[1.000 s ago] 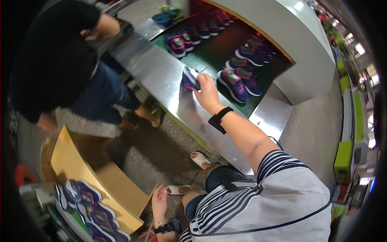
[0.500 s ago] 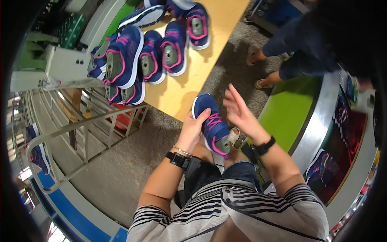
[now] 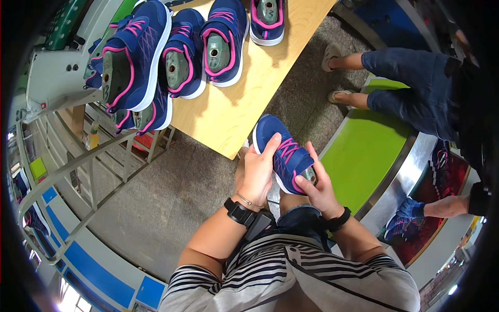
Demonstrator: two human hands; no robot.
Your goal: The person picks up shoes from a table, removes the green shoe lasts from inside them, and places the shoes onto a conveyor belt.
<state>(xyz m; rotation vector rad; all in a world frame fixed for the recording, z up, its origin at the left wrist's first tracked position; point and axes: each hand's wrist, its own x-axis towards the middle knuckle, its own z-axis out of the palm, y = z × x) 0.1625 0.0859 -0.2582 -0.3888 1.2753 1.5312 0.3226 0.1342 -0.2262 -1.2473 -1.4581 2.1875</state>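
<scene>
Between my two hands is a navy sneaker (image 3: 285, 156) with pink laces, pink collar trim and a white sole. A grey-green shoe last fills its opening. My left hand (image 3: 260, 165) grips the toe half, thumb across the upper and the fingers out of sight under the sole. At the heel end, my right hand (image 3: 318, 188) is closed round the collar, with the thumb on the near side and a finger along the far side. The sneaker is held above my lap, toe pointing away, just off the corner of a wooden table (image 3: 218, 125).
Several matching sneakers (image 3: 224, 44) on lasts stand on the table, some stacked at its left. A metal rail frame (image 3: 96, 151) is at left. Along the right runs a green conveyor belt (image 3: 358, 148). Another person's gloved hand (image 3: 410, 208) touches a sneaker at far right.
My right hand has come from open in the air to a grip on the sneaker's heel. The view has shifted nearer the table, and a co-worker's gloved hand has appeared at right.
</scene>
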